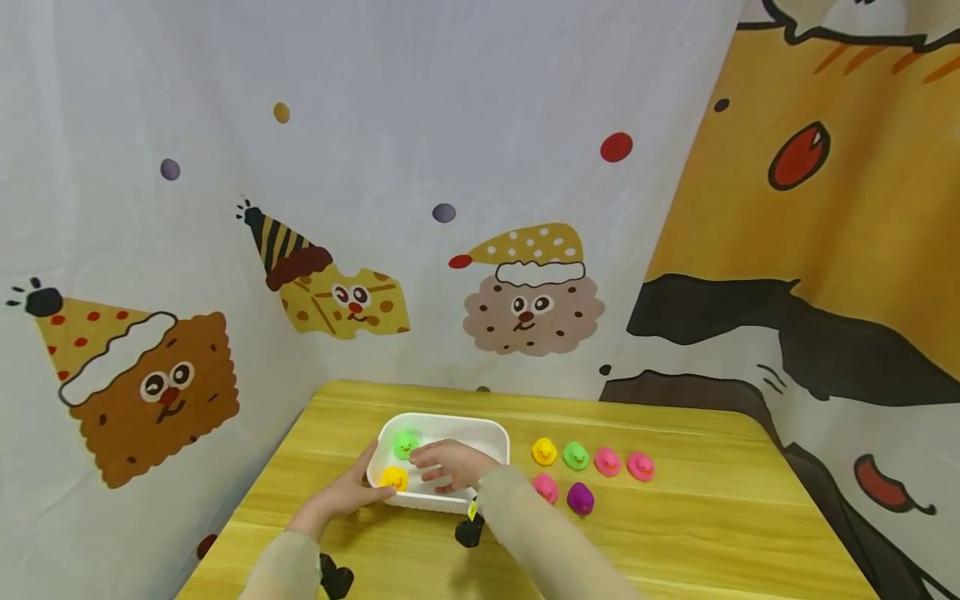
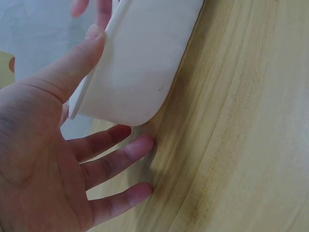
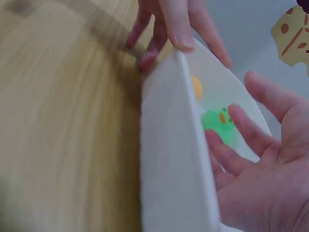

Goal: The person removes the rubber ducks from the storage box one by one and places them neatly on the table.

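Observation:
A white plastic container [image 1: 424, 501] stands on the wooden table, with a green rubber duck [image 1: 406, 444] at its back left and a yellow rubber duck [image 1: 394, 478] at its front left corner. My left hand [image 1: 347, 496] holds the container's left end. The left wrist view shows that thumb on the rim of the container [image 2: 137, 63], the lower fingers spread beneath its corner. Over the container hangs my right hand [image 1: 457, 464], fingers loosely bent, nothing between them. In the right wrist view its fingertips overlap the green duck [image 3: 216, 124].
Right of the container lie more rubber ducks: a yellow one [image 1: 544, 452], a green one [image 1: 576, 456], three pink ones, including one at the row's end [image 1: 641, 466], and a purple one [image 1: 581, 498]. A printed cloth [image 1: 390, 125] hangs behind the table [image 1: 712, 517].

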{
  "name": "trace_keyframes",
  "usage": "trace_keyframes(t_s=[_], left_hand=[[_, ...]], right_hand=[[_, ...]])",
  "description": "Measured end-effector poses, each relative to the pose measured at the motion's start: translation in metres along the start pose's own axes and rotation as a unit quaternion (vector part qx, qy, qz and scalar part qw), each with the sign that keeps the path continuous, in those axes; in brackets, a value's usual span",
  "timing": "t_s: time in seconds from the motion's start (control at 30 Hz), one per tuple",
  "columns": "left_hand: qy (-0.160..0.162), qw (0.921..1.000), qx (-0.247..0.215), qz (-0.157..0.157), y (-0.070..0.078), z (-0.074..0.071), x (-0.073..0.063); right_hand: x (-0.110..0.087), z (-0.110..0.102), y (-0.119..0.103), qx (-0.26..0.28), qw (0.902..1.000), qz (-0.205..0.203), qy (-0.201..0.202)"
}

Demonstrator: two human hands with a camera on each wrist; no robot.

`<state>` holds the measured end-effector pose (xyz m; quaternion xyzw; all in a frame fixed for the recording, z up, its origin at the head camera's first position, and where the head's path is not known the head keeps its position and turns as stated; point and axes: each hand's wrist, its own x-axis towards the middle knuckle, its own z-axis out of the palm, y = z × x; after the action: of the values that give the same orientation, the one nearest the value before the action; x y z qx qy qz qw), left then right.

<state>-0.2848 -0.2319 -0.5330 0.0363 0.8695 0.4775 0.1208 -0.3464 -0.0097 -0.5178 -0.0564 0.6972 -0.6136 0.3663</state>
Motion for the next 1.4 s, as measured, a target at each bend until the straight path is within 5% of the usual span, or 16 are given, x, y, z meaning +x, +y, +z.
trace_keyframes(t_s=[0.4,0.93,1.4], left_hand=[[0.005,1.0000,0.001,-0.006,0.001,0.001,0.000],[0.001,0.9999,0.008,-0.010,-0.001,0.002,0.001],[0.001,0.9999,-0.002,-0.015,0.003,0.001,-0.003]], right_hand=[[0.019,0.023,0.019,0.060,0.9966,-0.056,0.009],[0.034,0.031,0.021,-0.044,0.9973,-0.032,0.050],[0.025,0.037,0.015,-0.109,0.9923,-0.038,0.046]])
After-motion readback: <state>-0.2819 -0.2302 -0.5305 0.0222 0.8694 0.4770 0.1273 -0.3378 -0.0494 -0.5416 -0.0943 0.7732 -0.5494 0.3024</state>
